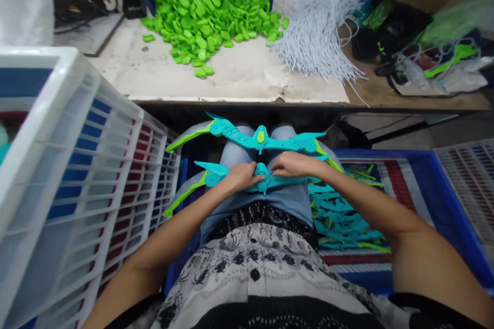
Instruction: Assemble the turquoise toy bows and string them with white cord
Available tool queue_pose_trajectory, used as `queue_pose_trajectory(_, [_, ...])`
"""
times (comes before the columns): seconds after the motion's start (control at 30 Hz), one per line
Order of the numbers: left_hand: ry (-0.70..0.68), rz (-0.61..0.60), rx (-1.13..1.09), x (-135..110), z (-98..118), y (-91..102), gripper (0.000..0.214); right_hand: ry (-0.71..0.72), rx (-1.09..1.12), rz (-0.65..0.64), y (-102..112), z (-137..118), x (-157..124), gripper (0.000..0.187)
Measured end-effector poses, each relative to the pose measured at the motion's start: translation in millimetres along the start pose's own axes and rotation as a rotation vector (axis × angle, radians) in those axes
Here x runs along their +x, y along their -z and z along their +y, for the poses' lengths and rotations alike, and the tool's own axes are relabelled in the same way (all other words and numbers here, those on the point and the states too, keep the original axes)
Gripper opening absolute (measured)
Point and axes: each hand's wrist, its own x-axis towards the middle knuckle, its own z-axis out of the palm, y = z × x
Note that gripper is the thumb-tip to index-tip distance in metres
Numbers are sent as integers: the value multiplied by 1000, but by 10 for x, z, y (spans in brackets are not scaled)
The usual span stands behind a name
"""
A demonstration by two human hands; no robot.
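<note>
Two turquoise toy bows with lime-green tips lie across my lap, one beyond the other. On the farther toy bow (241, 139), a lime-green piece (261, 136) sits in the middle. The nearer toy bow (217, 169) shows a turquoise middle with no green piece visible on it. My left hand (243, 177) is closed on this nearer bow, just left of its middle, thumb and fingers by the centre block. Just right of that block, my right hand (292, 165) has its fingertips drawn together over the bow; what they pinch, if anything, is hidden.
Small lime-green pieces (208, 5) spill from a blue bin onto the table (239, 74). A bundle of pale cords (320, 31) lies to their right. A white crate (116, 164) stands at left; at right, a blue tray (443, 200) holds turquoise and green parts (347, 211).
</note>
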Motion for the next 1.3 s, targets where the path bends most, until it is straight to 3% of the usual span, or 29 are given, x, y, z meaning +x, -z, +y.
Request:
queue_pose_trajectory(0.07, [-61,98,-6,28,-42,67,38,-49,-69,190,193,-22,133,23])
queue_pose_trajectory(0.13, [-143,282,39,91,-134,152,37,-85,-135,414,446,0,388,26])
queue_pose_trajectory(0.2, [-211,438,145,195,-268,244,43,-104,-204,611,730,42,757,26])
queue_pose_trajectory(0.27, [-257,474,258,325,-408,324,57,-96,-250,726,1012,79,1207,25])
queue_pose_trajectory(0.33, [-269,441,342,444,-515,379,62,-69,-255,776,1259,94,1684,27])
queue_pose_trajectory(0.43, [-253,392,411,529,-567,407,51,-64,-239,809,1518,80,2316,32])
queue_pose_trajectory(0.57, [-195,376,389,496,-506,388,50,-128,-254,802,1617,107,2757,27])
queue_pose_trajectory(0.63, [-156,378,363,476,-479,377,50,-133,-265,847,1577,174,2728,29])
queue_pose_trajectory(0.73, [-131,379,309,471,-469,358,49,-142,-298,914,1451,292,2356,32])
queue_pose_trajectory(0.87, [-151,412,246,442,-441,326,48,-229,-394,839,1275,392,1626,30])
queue_pose_trajectory(0.97, [-163,495,161,344,-348,284,41,-191,-433,761,1250,478,1304,28])
queue_pose_trajectory(1.03, [-157,510,57,254,-251,242,36,-134,-446,690,1294,566,1251,27])
queue_pose_trajectory(1.13, [-148,413,-74,140,-102,183,33,-19,-435,630,1360,727,1312,30])
queue_pose_trajectory(1.3, [-5,338,-107,13,5,124,33,128,-385,755,1260,920,1350,41])
